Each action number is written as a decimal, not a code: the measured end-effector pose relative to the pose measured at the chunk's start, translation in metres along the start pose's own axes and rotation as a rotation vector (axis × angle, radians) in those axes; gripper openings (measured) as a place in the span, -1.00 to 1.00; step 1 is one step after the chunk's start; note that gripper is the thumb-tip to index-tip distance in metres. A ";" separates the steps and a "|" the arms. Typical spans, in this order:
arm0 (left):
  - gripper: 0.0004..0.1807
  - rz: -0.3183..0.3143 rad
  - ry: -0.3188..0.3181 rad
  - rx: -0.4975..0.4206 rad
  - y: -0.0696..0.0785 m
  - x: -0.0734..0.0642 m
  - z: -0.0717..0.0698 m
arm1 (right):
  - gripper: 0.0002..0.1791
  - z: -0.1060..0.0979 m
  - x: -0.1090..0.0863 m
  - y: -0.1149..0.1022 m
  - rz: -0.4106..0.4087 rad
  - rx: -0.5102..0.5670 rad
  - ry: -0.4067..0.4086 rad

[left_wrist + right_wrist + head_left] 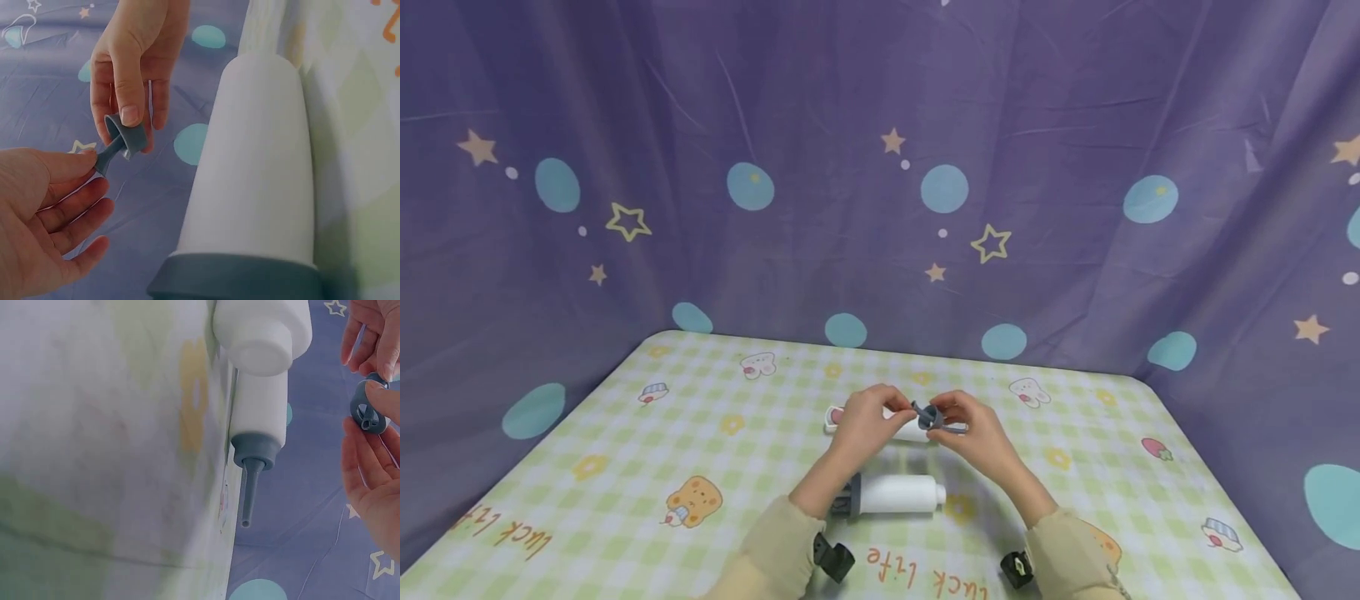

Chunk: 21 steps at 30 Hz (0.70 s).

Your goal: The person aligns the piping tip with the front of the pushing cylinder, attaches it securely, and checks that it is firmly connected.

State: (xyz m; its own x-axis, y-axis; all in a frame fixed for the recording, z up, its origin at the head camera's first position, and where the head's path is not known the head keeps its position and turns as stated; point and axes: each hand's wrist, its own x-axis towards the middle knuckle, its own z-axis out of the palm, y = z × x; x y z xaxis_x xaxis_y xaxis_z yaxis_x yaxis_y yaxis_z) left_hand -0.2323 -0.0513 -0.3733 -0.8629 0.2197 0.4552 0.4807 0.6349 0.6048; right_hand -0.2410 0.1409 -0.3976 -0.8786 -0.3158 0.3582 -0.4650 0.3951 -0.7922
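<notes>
Cap [929,417]: one o'clock from near bottle [898,494]
Left hand [867,423]: thumb and finger pinch its stem [111,152]
Right hand [976,429]: fingers curl round it
Drop: loose pinch might let it fall

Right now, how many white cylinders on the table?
2: the white grey-collared cylinder lies nearer; the white grey-nozzled cylinder lies beyond it, partly behind the left hand and right hand in head view.

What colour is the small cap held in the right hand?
The small cap is blue-grey, best seen in the left wrist view.
</notes>
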 end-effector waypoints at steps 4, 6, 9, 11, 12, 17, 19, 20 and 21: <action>-0.92 -0.010 -0.034 0.014 0.003 -0.002 0.002 | -0.58 0.001 -0.002 0.004 -0.002 0.015 0.008; -0.91 -0.020 -0.047 0.022 0.004 -0.002 0.003 | -0.58 0.002 -0.002 0.006 -0.008 0.020 0.013; -0.91 -0.025 -0.061 0.025 0.005 -0.003 0.005 | -0.59 0.004 -0.001 0.007 -0.021 0.016 0.016; -0.91 -0.017 -0.067 0.028 0.004 -0.003 0.007 | -0.59 0.004 -0.001 0.008 -0.022 0.012 0.018; -0.92 -0.012 -0.071 0.025 0.004 -0.003 0.008 | -0.59 0.004 0.000 0.008 -0.017 0.012 0.019; -0.94 0.018 -0.087 0.020 0.003 -0.002 0.011 | -0.59 0.005 0.000 0.007 -0.006 0.017 0.019; -0.94 0.035 -0.084 0.025 0.003 -0.002 0.012 | -0.59 0.004 -0.001 0.008 -0.003 0.016 0.012; -0.95 0.041 -0.083 0.025 0.002 -0.003 0.012 | -0.59 0.004 -0.001 0.008 -0.001 0.015 0.008; -0.95 0.046 -0.083 0.030 0.002 -0.003 0.012 | -0.59 0.004 -0.002 0.009 0.002 0.013 0.005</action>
State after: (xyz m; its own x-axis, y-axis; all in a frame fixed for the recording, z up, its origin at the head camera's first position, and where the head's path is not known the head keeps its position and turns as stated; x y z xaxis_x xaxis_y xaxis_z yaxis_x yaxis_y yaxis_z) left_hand -0.2306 -0.0416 -0.3813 -0.8506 0.3090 0.4253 0.5162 0.6441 0.5645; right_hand -0.2431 0.1418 -0.4070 -0.8802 -0.3102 0.3592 -0.4617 0.3843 -0.7995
